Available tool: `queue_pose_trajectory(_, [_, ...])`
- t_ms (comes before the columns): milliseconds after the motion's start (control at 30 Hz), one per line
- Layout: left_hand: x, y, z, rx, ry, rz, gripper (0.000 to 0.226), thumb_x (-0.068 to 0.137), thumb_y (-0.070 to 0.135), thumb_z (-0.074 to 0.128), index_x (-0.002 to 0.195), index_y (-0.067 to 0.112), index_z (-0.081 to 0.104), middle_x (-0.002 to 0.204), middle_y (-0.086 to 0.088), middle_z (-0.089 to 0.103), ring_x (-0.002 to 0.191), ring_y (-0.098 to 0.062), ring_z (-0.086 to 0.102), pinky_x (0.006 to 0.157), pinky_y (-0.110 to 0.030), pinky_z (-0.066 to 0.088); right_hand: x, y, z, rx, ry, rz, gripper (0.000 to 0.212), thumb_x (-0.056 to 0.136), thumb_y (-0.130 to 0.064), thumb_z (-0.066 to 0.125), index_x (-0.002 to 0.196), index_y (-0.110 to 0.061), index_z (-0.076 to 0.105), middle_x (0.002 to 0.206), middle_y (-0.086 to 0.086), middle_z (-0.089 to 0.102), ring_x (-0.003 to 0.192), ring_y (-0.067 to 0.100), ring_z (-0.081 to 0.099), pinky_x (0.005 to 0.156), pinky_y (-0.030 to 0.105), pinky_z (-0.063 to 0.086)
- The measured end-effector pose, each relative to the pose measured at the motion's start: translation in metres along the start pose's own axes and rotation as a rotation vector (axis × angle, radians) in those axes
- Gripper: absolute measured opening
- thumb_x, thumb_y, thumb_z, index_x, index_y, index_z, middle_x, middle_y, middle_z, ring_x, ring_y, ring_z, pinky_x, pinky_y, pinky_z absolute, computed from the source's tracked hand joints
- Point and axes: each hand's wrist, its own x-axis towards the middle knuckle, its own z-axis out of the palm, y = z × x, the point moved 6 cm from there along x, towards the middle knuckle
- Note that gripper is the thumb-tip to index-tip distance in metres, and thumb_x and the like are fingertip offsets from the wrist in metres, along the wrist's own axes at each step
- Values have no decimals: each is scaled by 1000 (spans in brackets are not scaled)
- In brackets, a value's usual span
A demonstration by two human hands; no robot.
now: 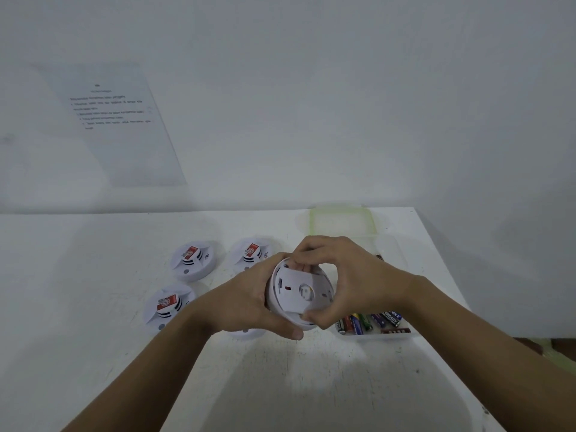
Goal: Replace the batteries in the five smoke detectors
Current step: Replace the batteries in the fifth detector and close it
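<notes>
Both bare forearms reach in from the lower edge. The left forearm (pixel 162 353) comes from about 7 o'clock and the right forearm (pixel 467 338) from about 4 o'clock. They converge just below the middle of the view, with both wrists fairly straight.

The left hand (pixel 246 300) cups the smoke detector (pixel 299 294) at its 9 o'clock side. The palm lies against the rim and the left thumb (pixel 293 333) stretches along the 6 o'clock edge; its other fingers are hidden behind.

The right hand (pixel 355 282) grips from 3 o'clock. The right fingers (pixel 307 252) curl over the 12 o'clock rim, tips pressing down. The right thumb (pixel 314 318) pinches the rim near 5 o'clock.
</notes>
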Motion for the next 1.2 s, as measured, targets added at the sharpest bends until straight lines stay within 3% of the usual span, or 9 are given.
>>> queue_pose_trajectory(233, [-8, -3, -7, 16, 98, 46, 93, 71, 8, 91, 143, 34, 38, 138, 14, 55, 131, -15, 53, 107, -42, 50, -4, -2, 5, 7, 111, -79, 66, 65, -28, 91, 125, -18, 67, 115, -8, 58, 109, 12, 58, 86, 29, 51])
queue_pose_trajectory(467, [-11, 1, -10, 10, 109, 112, 94, 70, 4, 90, 143, 32, 38, 140, 9, 54, 133, -22, 52, 107, -47, 49, -3, -7, 1, 4, 145, -97, 63, 64, -27, 93, 122, -17, 68, 113, -7, 59, 106, 13, 60, 85, 34, 52])
queue_pose_trajectory(567, [-11, 2, -12, 20, 169, 140, 92, 71, 9, 90, 140, 41, 39, 137, 16, 53, 132, -17, 52, 106, -46, 50, -5, -5, 0, -3, 207, -96, 66, 65, -28, 92, 125, -16, 67, 113, -7, 59, 107, 13, 59, 85, 34, 52])
queue_pose_trajectory(667, [-10, 4, -13, 5, 196, 161, 89, 71, 13, 90, 137, 43, 40, 134, 21, 53, 130, -14, 53, 104, -40, 52, -5, -5, 1, -25, 220, -95, 66, 68, -29, 91, 128, -19, 66, 117, -9, 57, 111, 11, 56, 88, 26, 50])
queue_pose_trajectory(800, [-9, 1, -12, 24, 164, 141, 91, 71, 16, 90, 140, 45, 37, 138, 15, 52, 132, -17, 51, 105, -45, 51, -3, -2, -3, -81, 105, -65, 68, 72, -42, 87, 134, -24, 63, 121, -15, 52, 115, 6, 51, 92, 17, 43])
queue_pose_trajectory(1067, [-6, 8, -13, -12, 97, 144, 86, 68, 20, 87, 127, 64, 42, 130, 22, 56, 128, -14, 55, 105, -36, 52, 2, -1, -3, -70, -29, -26, 68, 69, -28, 89, 132, -20, 63, 119, -17, 51, 116, 6, 52, 92, 24, 48])
queue_pose_trajectory(1200, [-3, 10, -13, -17, 52, 141, 96, 71, -1, 87, 123, 66, 43, 127, 29, 57, 125, -6, 56, 100, -21, 50, 4, -2, -5, -26, -37, -20, 62, 67, -23, 89, 124, -21, 67, 113, -14, 54, 111, 9, 55, 88, 31, 50])
